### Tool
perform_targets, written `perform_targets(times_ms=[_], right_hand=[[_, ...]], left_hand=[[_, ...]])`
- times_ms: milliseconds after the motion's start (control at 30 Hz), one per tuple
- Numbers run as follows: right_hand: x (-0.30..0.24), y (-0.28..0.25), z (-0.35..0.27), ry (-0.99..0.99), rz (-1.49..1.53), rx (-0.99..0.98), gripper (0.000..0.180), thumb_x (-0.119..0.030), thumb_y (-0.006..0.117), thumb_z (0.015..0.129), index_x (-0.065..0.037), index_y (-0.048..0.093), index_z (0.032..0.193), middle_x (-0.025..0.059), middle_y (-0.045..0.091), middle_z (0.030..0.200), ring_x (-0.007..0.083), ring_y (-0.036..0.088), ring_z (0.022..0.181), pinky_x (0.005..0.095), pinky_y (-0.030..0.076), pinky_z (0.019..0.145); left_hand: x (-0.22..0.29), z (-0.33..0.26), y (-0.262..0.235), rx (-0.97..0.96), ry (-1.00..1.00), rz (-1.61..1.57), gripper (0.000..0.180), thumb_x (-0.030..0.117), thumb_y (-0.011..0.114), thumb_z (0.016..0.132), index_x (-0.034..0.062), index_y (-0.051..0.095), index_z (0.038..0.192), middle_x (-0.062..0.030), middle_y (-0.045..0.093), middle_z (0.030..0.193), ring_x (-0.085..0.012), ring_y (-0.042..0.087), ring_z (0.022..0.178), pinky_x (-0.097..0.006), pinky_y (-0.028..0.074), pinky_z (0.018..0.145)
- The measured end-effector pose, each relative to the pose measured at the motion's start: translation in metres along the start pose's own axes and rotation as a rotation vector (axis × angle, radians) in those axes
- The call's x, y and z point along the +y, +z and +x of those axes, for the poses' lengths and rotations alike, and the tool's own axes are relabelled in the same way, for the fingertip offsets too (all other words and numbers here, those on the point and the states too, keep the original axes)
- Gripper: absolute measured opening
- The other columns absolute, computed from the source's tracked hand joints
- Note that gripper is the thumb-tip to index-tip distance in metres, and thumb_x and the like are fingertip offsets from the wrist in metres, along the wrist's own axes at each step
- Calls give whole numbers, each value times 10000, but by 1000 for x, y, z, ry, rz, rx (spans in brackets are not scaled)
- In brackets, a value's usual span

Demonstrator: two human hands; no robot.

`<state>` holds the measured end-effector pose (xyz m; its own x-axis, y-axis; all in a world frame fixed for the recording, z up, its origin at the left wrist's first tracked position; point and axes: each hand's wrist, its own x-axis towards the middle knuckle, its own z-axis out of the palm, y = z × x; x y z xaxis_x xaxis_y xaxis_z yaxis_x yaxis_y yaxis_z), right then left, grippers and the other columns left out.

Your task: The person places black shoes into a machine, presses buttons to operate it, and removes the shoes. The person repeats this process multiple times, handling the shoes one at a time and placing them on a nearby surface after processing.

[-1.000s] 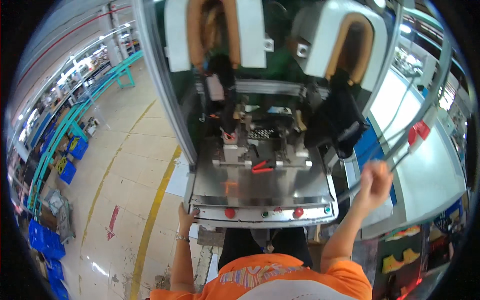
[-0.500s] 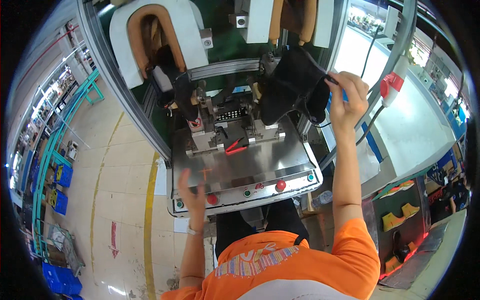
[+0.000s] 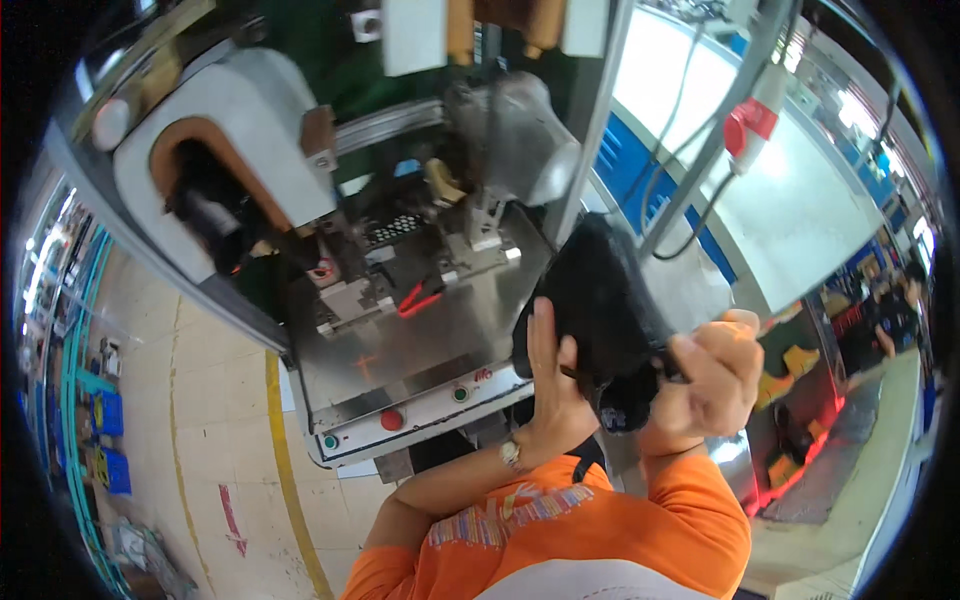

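A black boot upper [image 3: 600,300] is held up in front of me, off the machine. My right hand [image 3: 715,380] is closed on its edge at the right, fingers bent tightly. Against its left side rests my left hand [image 3: 555,390], fingers stretched upward and lying flat along the black material. The machine's right-hand form [image 3: 535,145] shows as bare shiny metal, blurred. Within the white, brown-lined clamp on the left sits another dark upper [image 3: 210,225], partly hidden in shadow.
Red-handled cutters [image 3: 415,300] lie on the machine's steel bed. A red button [image 3: 391,419] and green buttons line its front panel. A red-and-white plug [image 3: 752,125] hangs by the right post. At the right, yellow shoe parts [image 3: 798,362] lie near a red glow.
The black boot upper has come off the right-hand form and moved down toward me in my right hand. My left hand has moved right, up against it. The view has shifted.
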<state>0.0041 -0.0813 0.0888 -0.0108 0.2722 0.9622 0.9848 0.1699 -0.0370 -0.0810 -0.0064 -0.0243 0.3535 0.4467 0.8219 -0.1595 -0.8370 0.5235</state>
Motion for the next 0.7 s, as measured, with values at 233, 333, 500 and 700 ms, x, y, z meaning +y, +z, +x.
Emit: perform_targets(times_ms=[233, 333, 500, 700], right_hand=[[31, -32, 3, 394, 49, -108, 483, -379, 712, 703, -13, 575, 987, 122, 595, 930, 297, 563, 875, 348, 436, 801], [63, -78, -59, 877, -159, -523, 455, -361, 668, 762, -9, 563, 1030, 146, 599, 922, 276, 584, 883, 333, 447, 777], [39, -113, -157, 1608, 696, -492, 472, -202, 615, 838, 10, 436, 1219, 51, 560, 1078, 135, 521, 985, 289, 407, 877], [18, -122, -205, 1751, 646, -41, 414, -39, 658, 739, -1, 510, 1124, 40, 572, 1069, 103, 521, 980, 264, 394, 902]], left_hand=[[-3, -47, 61, -28, -599, -725, 438, 79, 653, 765, 38, 493, 1171, -137, 507, 1147, -220, 492, 1063, -320, 370, 941], [2, -31, 68, 161, -1136, -1265, 422, 1, 580, 796, 53, 441, 1191, -58, 508, 1143, -181, 511, 1047, -314, 408, 921], [-19, -59, 98, 31, -1338, -1472, 404, 37, 575, 811, 86, 448, 1191, -51, 508, 1148, -183, 504, 1057, -338, 418, 911], [-34, -104, 124, -475, -1874, -1479, 473, 211, 618, 834, 81, 404, 1235, -95, 454, 1214, -241, 417, 1167, -507, 402, 908]])
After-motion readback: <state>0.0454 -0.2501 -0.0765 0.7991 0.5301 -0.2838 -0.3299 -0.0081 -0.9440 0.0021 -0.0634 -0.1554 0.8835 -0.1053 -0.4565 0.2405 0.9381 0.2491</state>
